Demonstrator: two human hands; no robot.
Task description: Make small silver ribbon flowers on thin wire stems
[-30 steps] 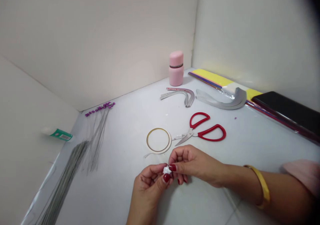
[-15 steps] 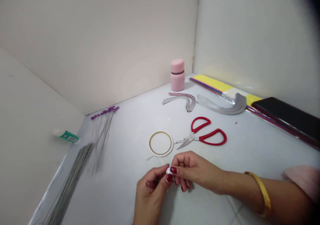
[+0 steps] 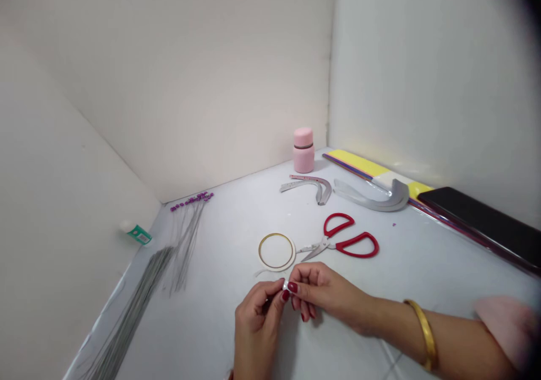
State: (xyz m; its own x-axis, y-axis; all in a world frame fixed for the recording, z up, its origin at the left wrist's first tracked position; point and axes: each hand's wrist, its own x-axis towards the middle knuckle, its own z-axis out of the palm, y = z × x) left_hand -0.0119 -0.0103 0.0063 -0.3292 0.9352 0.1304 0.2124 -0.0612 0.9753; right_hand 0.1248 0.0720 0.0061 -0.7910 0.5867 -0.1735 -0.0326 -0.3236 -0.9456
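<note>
Down at the near edge of the white tabletop [image 3: 236, 222], the person's left hand [image 3: 257, 326] comes up from below, fingers curled in and thumb pointing up. The right hand [image 3: 325, 294] reaches in from the right, with its forearm lying low over the table and a gold bangle [image 3: 424, 335] on the wrist. Both hands are closed down to a fingertip pinch on the same thing, a tiny white crumpled scrap [image 3: 285, 285] held between the two thumbs, just off the surface. So it's dead centre between the hands and neither one is nearer. It's too small to say which way its long side runs.

Just beyond the knuckles, not touching them, is a flat white ring with a gold rim [image 3: 276, 252]. Right beside that, a pair of red-handled scissors [image 3: 338, 242] lies with its blades pointing left at the ring. Off to the left is a bundle of thin grey wires [image 3: 131, 306], with a few purple-tipped wires [image 3: 190, 222] fanned out further back.

Further still, some curved grey strips [image 3: 310, 181] and a small pink jar [image 3: 303, 150] sit in the corner, and a yellow sheet [image 3: 359, 163] runs along the right wall.
</note>
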